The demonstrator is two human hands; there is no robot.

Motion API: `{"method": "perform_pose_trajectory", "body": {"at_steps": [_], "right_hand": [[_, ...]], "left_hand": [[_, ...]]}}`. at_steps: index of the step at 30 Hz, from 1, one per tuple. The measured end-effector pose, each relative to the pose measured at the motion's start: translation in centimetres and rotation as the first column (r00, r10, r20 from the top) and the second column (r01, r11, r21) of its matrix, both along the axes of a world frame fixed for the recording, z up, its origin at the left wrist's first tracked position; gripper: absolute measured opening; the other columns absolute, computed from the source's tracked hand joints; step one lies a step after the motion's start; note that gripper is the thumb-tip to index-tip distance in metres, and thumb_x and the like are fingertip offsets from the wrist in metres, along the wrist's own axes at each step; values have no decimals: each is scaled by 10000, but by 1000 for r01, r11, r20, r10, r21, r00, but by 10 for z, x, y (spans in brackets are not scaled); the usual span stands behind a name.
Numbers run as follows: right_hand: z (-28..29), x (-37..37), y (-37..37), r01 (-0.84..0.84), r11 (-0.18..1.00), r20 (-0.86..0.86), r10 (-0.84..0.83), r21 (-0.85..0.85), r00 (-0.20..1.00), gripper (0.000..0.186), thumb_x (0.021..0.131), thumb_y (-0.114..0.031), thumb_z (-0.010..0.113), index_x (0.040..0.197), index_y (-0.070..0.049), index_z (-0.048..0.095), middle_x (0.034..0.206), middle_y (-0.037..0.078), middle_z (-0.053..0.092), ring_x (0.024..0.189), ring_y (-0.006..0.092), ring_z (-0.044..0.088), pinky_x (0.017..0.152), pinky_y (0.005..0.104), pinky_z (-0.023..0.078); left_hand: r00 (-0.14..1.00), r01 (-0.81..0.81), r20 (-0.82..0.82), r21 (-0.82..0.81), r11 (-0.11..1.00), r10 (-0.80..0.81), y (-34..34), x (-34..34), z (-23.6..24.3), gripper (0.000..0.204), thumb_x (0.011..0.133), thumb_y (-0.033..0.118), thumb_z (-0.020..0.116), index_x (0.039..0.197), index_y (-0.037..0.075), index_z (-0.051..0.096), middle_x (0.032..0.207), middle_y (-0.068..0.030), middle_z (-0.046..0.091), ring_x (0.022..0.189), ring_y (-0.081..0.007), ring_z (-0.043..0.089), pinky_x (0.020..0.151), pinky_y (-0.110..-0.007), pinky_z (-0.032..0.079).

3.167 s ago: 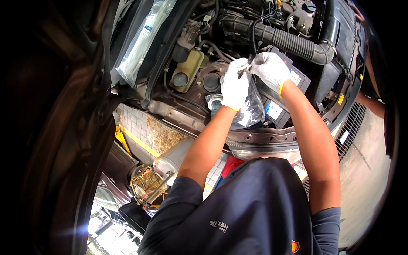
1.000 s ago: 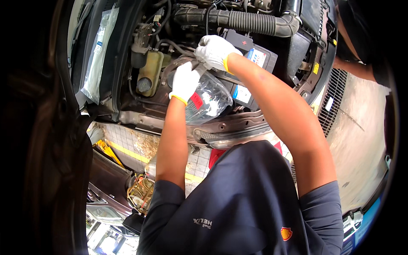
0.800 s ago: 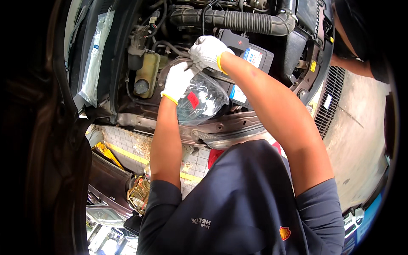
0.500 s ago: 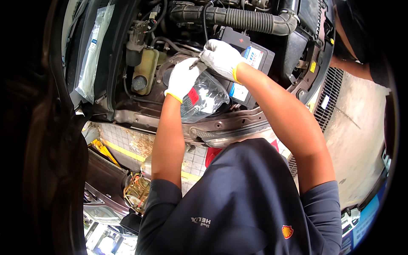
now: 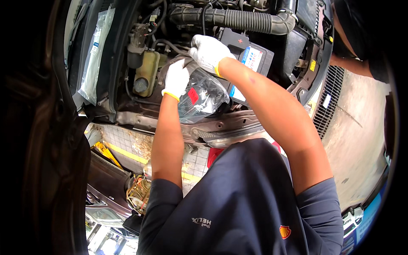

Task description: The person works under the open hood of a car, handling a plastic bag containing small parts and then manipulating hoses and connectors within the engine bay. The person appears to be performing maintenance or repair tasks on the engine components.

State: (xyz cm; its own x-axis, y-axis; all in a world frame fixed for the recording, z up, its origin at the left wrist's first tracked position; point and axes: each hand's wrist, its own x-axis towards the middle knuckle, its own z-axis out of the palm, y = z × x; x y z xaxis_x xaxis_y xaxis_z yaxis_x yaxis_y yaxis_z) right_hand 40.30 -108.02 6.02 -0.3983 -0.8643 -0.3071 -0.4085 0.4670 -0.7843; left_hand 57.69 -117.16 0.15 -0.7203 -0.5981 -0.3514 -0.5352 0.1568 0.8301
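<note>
1. My left hand [image 5: 175,78] has a white glove with a yellow cuff. Its fingers are bent in at the top of the bag.
2. My right hand [image 5: 209,53] has the same kind of glove. It is curled up, a bit higher and just beside my left hand.
3. My fingertips are hidden, so I cannot tell if either hand is pinching the plastic, or if my hands touch each other.
4. The clear plastic bag [image 5: 207,95] is right below my hands, in the open front of the car. It is shiny and wrinkly, and a red patch [image 5: 193,96] shows on it.
5. Close by on the right is a black battery [image 5: 255,59], partly behind my right arm.
6. Farther up, a fat, bumpy black hose [image 5: 246,21] goes across.
7. On the left is a yellowish tank [image 5: 146,74] with a dark cap.
8. A long clear packet [image 5: 95,55] lies more to the left.
9. Over on the right, I see another person's arm [image 5: 352,66].
</note>
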Motion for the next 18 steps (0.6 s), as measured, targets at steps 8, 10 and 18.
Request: {"method": "perform_pose_trajectory", "body": {"at_steps": [8, 10, 18], "right_hand": [[25, -15, -24, -35, 998, 75, 31, 52, 997, 323, 955, -248, 603, 1133, 0, 712, 1098, 229, 772, 943, 360, 777, 793, 498, 631], [19, -16, -26, -57, 998, 180, 51, 26, 982, 319, 947, -251, 610, 1106, -4, 733, 1068, 223, 783, 919, 342, 786, 803, 468, 632], [1, 12, -33, 284, 957, 809, -212, 59, 548, 181, 924, -118, 662, 857, 17, 764, 757, 144, 764, 648, 208, 747, 630, 340, 612]], "left_hand": [[982, -112, 145, -58, 992, 119, 26, -17, 11, 309, 933, 271, 779, 1133, 36, 800, 974, -117, 805, 870, -222, 725, 864, -332, 544], [991, -94, 94, 19, 995, 92, 23, -17, 9, 307, 935, 256, 772, 1153, 40, 786, 1047, -111, 802, 930, -234, 735, 888, -339, 544], [894, 445, 289, -475, 759, -343, 2, 4, -41, 303, 975, 270, 692, 1222, 102, 743, 1194, -126, 763, 1059, -320, 734, 957, -435, 563]]}}
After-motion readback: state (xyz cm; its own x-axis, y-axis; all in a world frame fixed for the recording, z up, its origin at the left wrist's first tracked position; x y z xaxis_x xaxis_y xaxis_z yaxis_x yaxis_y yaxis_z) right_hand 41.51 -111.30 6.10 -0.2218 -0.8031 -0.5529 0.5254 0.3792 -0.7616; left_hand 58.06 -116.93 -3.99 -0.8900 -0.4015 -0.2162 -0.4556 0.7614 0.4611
